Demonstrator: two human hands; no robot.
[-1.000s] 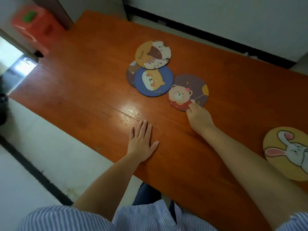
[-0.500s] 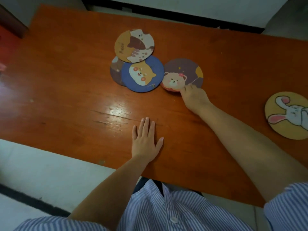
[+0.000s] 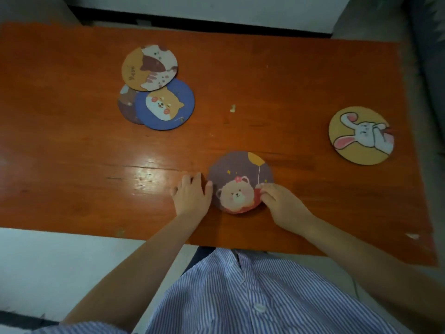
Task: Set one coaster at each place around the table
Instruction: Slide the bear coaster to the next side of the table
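Note:
A round purple coaster with a bear and balloon (image 3: pixel 240 174) lies flat on the orange table (image 3: pixel 289 80), near its front edge right before me. My right hand (image 3: pixel 281 203) pinches the coaster's right rim with its fingertips. My left hand (image 3: pixel 191 195) rests flat on the table, thumb against the coaster's left rim. A yellow rabbit coaster (image 3: pixel 361 136) lies alone at the right end. At the back left an orange cat coaster (image 3: pixel 149 67), a blue dog coaster (image 3: pixel 166 104) and a mostly hidden brown coaster (image 3: pixel 126 104) overlap in a pile.
A small pale crumb (image 3: pixel 232 108) lies mid-table. A wall with a dark skirting (image 3: pixel 216 22) runs along the far edge. Something grey and padded (image 3: pixel 431 68) stands past the right end. Pale floor (image 3: pixel 60 261) shows at the front left.
My right hand has dragged the bear coaster away from the pile toward the front edge. My left hand shifted right until it touched the coaster. My head has turned to face the table squarely.

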